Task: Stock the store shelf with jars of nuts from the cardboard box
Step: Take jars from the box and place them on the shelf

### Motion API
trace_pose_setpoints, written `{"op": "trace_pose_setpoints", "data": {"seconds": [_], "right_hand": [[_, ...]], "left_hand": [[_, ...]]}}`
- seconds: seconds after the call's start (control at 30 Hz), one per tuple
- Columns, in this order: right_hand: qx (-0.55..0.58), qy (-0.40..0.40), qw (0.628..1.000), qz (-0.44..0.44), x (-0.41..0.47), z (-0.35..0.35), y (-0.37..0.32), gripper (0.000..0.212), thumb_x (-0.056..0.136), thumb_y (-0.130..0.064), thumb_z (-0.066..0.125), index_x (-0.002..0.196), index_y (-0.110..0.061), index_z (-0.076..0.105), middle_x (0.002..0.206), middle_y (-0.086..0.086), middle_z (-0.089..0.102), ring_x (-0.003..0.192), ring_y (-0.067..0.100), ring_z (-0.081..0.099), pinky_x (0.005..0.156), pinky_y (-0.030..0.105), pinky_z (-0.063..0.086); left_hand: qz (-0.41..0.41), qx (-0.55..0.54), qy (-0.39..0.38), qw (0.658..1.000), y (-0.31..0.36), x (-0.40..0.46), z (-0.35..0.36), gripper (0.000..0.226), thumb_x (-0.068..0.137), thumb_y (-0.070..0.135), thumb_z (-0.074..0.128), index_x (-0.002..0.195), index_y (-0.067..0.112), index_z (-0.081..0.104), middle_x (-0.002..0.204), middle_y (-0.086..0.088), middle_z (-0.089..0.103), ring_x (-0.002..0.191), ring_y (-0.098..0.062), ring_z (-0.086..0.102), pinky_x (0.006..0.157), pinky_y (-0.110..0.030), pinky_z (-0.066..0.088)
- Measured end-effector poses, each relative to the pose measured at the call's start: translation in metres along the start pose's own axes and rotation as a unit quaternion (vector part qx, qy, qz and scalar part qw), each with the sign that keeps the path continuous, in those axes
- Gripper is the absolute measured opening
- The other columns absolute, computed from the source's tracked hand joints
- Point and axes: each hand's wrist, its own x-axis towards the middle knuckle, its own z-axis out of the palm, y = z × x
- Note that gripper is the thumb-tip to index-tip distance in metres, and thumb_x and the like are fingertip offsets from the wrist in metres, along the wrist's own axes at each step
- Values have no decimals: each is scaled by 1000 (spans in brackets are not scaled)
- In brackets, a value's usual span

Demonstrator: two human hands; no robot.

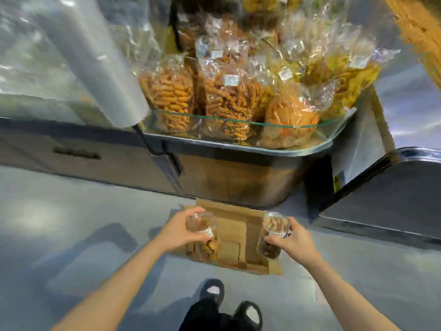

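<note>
An open cardboard box (232,231) lies on the grey floor in front of the shelf unit. My left hand (180,232) grips a clear jar of nuts (200,223) above the box's left side. More jars (210,249) lie in the box beneath it. My right hand (292,242) grips a second clear jar of nuts (276,223) over the box's right edge. Another dark-filled jar (268,248) sits just below that hand. Above, a glass-fronted store shelf (238,121) is packed with snack bags.
Clear bags of orange and yellow snacks (222,91) fill the shelf behind its glass lip. A large roll of plastic film (95,60) hangs at upper left. A dark cabinet (386,199) stands at right. My feet (229,304) stand just behind the box.
</note>
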Motion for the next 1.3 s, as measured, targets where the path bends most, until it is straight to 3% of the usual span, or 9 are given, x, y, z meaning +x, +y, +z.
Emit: {"op": "trace_pose_setpoints", "data": {"seconds": [0.2,0.27,0.43,0.53,0.7,0.8,0.93,1.07,1.3], "right_hand": [[-40,-67,993,-85,-28,65,-96,56,62,-35,85,108,-24,55,97,-11,63,91,8,60,78,24,49],[-31,-88,990,-104,-36,96,-125,58,63,-33,85,109,-26,51,98,-13,61,91,6,60,79,23,49],[-32,-115,984,-130,-54,189,-199,65,63,-35,84,115,-24,46,106,-6,60,98,13,58,87,33,50],[-32,-110,981,-159,-68,242,-246,62,66,-30,83,115,-22,46,106,-6,58,99,12,56,83,27,47],[-33,-108,977,-183,-82,309,-311,60,68,-31,82,114,-25,44,99,-16,53,94,6,54,73,16,43],[-38,-119,974,-191,-78,337,-346,61,69,-32,81,117,-27,43,101,-16,53,95,6,54,74,16,44],[-53,-123,970,-205,-60,361,-393,63,70,-31,80,119,-26,41,109,-9,54,103,9,52,83,24,45],[-45,-118,966,-227,-24,382,-435,62,66,-32,83,115,-26,45,106,-7,57,99,10,55,81,25,44],[-29,-135,961,-241,83,422,-526,63,65,-33,83,116,-24,47,108,-7,59,100,11,56,82,27,43]], "left_hand": [[6,-13,92,996,-2,-89,-87,71,37,68,79,101,49,54,106,25,62,99,7,60,91,-15,46],[-2,-24,121,992,-18,-115,-118,83,34,77,76,107,44,53,107,19,64,100,2,61,93,-20,47],[-5,-35,163,986,-79,-180,-211,87,44,65,83,119,27,60,110,9,68,104,-9,64,94,-38,52],[-10,-61,181,981,-113,-218,-266,66,44,52,86,104,34,64,99,16,71,95,-5,67,86,-34,56],[-8,-75,212,974,-158,-256,-337,70,41,50,87,104,33,62,100,15,70,93,-6,67,83,-27,56],[6,-66,225,972,-167,-256,-374,66,43,51,86,102,37,59,94,12,71,90,-2,66,78,-20,54],[29,-43,219,974,-171,-238,-423,61,60,39,86,115,32,59,107,11,66,103,-10,62,86,-29,55],[41,-32,227,972,-175,-210,-474,70,55,50,83,118,30,58,109,14,64,104,-7,61,87,-30,56],[62,23,227,972,-179,-110,-588,66,60,48,82,119,34,56,109,15,65,102,-7,62,89,-33,55]]}}
